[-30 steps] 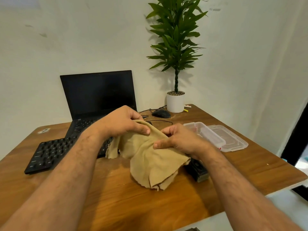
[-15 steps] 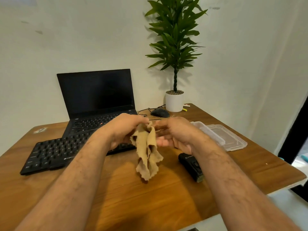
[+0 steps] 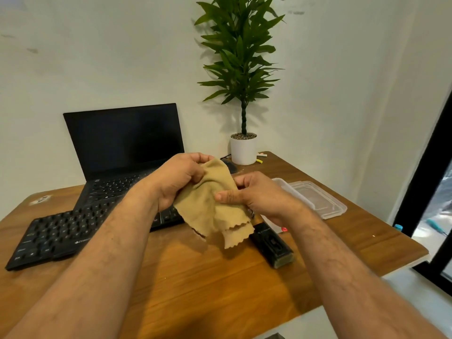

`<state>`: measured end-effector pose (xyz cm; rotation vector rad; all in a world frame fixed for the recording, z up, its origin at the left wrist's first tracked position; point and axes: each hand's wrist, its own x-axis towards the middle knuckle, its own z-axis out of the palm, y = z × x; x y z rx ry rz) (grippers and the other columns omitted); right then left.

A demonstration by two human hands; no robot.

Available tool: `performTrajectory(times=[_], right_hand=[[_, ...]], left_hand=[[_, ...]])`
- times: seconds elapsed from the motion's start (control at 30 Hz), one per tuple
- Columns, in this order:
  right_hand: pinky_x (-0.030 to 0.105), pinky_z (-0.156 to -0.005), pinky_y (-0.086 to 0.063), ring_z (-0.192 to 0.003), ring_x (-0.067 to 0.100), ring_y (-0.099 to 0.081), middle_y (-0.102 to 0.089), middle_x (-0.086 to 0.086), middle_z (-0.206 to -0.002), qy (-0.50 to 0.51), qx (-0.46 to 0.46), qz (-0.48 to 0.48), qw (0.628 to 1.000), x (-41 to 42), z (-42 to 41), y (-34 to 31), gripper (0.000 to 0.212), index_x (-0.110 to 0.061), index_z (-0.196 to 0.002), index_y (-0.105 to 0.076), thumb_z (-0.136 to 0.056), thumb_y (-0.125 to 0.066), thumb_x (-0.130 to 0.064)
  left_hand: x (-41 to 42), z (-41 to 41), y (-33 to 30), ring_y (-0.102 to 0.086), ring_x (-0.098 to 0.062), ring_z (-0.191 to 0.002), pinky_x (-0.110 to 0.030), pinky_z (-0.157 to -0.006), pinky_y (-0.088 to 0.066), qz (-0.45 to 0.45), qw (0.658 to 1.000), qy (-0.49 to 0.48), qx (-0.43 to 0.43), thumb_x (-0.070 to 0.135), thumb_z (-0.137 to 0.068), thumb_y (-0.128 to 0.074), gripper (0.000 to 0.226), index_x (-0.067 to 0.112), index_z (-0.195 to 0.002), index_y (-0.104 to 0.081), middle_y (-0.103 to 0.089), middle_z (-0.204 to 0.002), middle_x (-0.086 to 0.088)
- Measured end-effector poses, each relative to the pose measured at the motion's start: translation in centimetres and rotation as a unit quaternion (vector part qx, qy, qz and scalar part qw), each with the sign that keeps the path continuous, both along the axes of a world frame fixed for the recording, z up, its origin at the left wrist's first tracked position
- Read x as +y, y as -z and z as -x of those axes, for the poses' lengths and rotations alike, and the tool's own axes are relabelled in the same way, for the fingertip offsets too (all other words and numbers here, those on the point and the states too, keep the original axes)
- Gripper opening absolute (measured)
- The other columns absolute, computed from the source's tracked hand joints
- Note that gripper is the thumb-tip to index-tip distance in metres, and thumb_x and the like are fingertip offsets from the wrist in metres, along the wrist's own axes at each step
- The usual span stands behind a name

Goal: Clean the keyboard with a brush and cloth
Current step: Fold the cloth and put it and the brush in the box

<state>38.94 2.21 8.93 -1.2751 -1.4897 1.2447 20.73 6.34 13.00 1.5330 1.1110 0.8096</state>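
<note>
Tan cloth [image 3: 215, 206] is hanging between both hands, left hand [image 3: 178, 179] and right hand [image 3: 256, 196] each pinching it; black keyboard [image 3: 73, 233] is lying lower-left, nearer the left grip.

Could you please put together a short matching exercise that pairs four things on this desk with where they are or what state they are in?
Things:
1. tan cloth
2. black keyboard
3. laptop
4. clear plastic container

Places or states:
A. open with a dark screen, at the back of the wooden table
B. lying empty at the table's right side
C. held up off the table between the left hand and the right hand
D. lying flat on the table in front of the laptop, at the left

Pairs: 1-C, 2-D, 3-A, 4-B
</note>
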Motion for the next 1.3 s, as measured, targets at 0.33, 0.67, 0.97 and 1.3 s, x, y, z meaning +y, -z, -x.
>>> performTrajectory(times=[0.33, 0.67, 0.97, 1.3], right_hand=[[0.041, -0.077, -0.063, -0.088, 0.031, -0.075, -0.076, 0.021, -0.103, 0.116, 0.265, 0.062, 0.955, 0.8, -1.7, 0.2, 0.026, -0.002, -0.116, -0.066, -0.09, -0.068, -0.002], [0.043, -0.077, -0.062, -0.091, 0.033, -0.074, -0.074, 0.023, -0.108, 0.104, 0.287, 0.034, 0.952, 1.1, -5.0, 1.5, 0.034, -0.005, -0.118, -0.067, -0.092, -0.056, 0.014], [0.028, -0.043, -0.053, -0.052, 0.022, -0.061, -0.061, 0.016, -0.067, 0.085, 0.327, 0.018, 0.941, 0.7, -9.6, 0.4, 0.026, 0.001, -0.074, -0.055, -0.087, -0.034, -0.005], [0.03, -0.062, -0.049, -0.087, 0.02, -0.059, -0.065, 0.007, -0.097, 0.109, 0.026, -0.031, 0.993, 3.4, -11.9, -2.3, 0.053, -0.02, -0.099, -0.059, -0.076, -0.043, 0.025]], left_hand=[[-0.1, -1.9, 8.8, -0.069, -0.031, -0.097, -0.041, -0.081, -0.061, 0.297, 0.889, 0.056, -0.344, 0.081, -0.075, -0.056, 0.099, 0.002, -0.133, -0.059, -0.067, -0.121, -0.022], [0.2, -6.1, 6.5, -0.068, -0.035, -0.105, -0.046, -0.083, -0.059, 0.245, 0.889, 0.038, -0.386, -0.001, -0.078, -0.065, 0.045, -0.008, -0.123, -0.058, -0.067, -0.12, -0.029], [1.5, -8.3, 6.1, -0.075, -0.03, -0.088, -0.039, -0.072, -0.062, 0.116, 0.924, 0.113, -0.346, 0.005, -0.089, -0.06, 0.024, 0.006, -0.113, -0.065, -0.074, -0.105, -0.02], [2.3, -11.4, 5.2, -0.067, -0.016, -0.073, -0.028, -0.061, -0.054, 0.091, 0.973, 0.149, -0.148, 0.042, -0.072, -0.078, 0.05, 0.007, -0.105, -0.062, -0.07, -0.088, -0.006]])
